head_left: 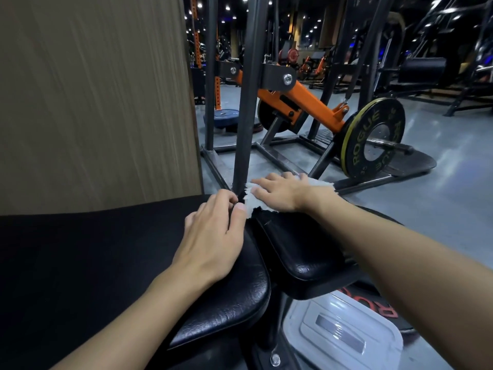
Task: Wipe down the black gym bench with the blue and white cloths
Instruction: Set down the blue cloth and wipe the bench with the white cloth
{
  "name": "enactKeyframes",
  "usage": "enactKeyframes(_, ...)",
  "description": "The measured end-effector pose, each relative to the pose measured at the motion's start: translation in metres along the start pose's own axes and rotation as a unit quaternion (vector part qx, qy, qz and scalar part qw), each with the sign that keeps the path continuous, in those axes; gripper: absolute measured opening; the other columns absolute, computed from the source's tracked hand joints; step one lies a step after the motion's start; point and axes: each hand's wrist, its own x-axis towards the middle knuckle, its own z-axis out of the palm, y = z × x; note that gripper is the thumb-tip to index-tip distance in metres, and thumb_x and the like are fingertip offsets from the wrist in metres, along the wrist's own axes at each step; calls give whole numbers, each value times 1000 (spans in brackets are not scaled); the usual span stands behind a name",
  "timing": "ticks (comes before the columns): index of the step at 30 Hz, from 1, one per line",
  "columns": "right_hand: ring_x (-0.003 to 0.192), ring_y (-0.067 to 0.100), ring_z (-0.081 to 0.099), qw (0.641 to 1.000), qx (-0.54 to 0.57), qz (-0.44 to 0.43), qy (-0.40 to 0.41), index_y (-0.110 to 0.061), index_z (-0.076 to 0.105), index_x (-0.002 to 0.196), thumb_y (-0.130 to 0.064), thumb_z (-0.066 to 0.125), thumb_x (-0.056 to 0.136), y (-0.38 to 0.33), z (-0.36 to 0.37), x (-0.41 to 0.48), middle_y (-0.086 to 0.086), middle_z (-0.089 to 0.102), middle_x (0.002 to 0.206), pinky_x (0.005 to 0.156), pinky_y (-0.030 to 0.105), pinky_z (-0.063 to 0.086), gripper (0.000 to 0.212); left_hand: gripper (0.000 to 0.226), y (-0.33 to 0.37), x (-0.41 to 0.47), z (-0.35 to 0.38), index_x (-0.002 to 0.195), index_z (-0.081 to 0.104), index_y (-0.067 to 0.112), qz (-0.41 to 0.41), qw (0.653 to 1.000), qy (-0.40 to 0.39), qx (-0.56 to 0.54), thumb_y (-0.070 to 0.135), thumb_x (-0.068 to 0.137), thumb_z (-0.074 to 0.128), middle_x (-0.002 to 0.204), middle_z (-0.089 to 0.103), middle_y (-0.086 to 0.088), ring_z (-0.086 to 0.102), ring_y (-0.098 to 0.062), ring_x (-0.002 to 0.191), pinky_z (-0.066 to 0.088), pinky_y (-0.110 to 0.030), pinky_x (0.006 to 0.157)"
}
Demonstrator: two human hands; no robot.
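Basically the black gym bench is filling the lower frame as two pads: a wide pad on the left and a narrower seat pad on the right, with a gap running between them. The white cloth is lying on the far end of the seat pad, just beside a dark steel upright. A wood-grain panel is standing behind the bench on the left; grey gym floor is stretching off to the right, carrying an orange lever machine with a ROGUE plate. A clear plastic container is sitting low beside the seat pad, partly cut off by the right forearm. No blue cloth is showing; background racks are blurring out. Right hand is pressing flat on the cloth, fingers spread and extended. Left hand is resting on the wide pad's edge, fingers loosely curled, thumb tip touching the cloth's frayed edge, not gripping anything.
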Motion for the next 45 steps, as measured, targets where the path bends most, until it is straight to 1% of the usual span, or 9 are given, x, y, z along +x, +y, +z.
enactKeyframes(4,142,28,25,996,-43,-83,7,-50,38,140,-58,23,96,-32,5,-7,-6,32,154,112,62,12,48,26,-1,0,-1,99,45,31,-4,1000,6,-5,44,97,22,100,55,14,50,-10,98,33,-42,101)
enactKeyframes(12,151,19,3,989,-24,-141,41,-38,53,128,-42,30,97,-25,21,-84,-11,11,165,119,52,4,38,24,-1,-1,-3,95,47,25,-8,1000,14,-14,37,101,27,98,56,8,51,-18,99,39,-49,97)
enactKeyframes(22,145,32,28,973,-81,-175,124,-31,58,109,-59,20,88,-16,44,-170,-3,32,159,113,54,24,51,33,12,-32,-8,110,51,20,18,989,-107,101,38,102,24,118,53,1,39,-15,94,28,-36,102)
enactKeyframes(25,142,31,36,970,-43,-184,151,-23,62,104,-43,31,95,-19,51,-182,0,41,154,112,50,27,38,34,15,-49,-20,111,53,19,23,986,-134,100,37,103,26,123,54,0,43,-16,103,26,-32,101)
enactKeyframes(29,139,21,42,964,114,-165,175,-10,62,122,-1,47,95,-38,43,-200,1,48,148,112,23,24,32,29,12,-69,-40,111,54,25,-14,983,-178,38,38,100,31,120,56,5,51,-17,107,38,-32,93)
enactKeyframes(35,131,-4,41,904,213,-267,256,-11,64,112,-10,66,89,-121,7,-239,-3,53,142,106,11,29,24,24,17,-115,-108,120,59,26,-36,990,-43,-126,29,98,49,103,65,11,61,-10,99,48,-36,97)
enactKeyframes(38,133,0,41,883,242,-312,255,-6,61,118,-14,73,82,-174,-3,-247,2,52,145,110,18,31,39,15,17,-154,-157,108,62,29,-72,977,-17,-199,32,94,59,103,70,-3,66,-19,102,52,-41,95)
enactKeyframes(41,131,2,43,860,262,-374,229,-2,59,121,-11,73,80,-230,-17,-250,8,55,140,109,23,34,45,40,9,-196,-207,117,59,23,-97,978,-6,-185,25,81,77,103,73,0,69,-11,99,52,-32,93)
enactKeyframes(45,121,11,47,834,273,-454,150,-2,55,124,-4,68,78,-312,-38,-254,8,54,132,99,12,33,48,49,-13,-242,-271,118,55,19,-147,973,69,-164,18,76,81,93,75,0,70,-12,94,50,-31,91)
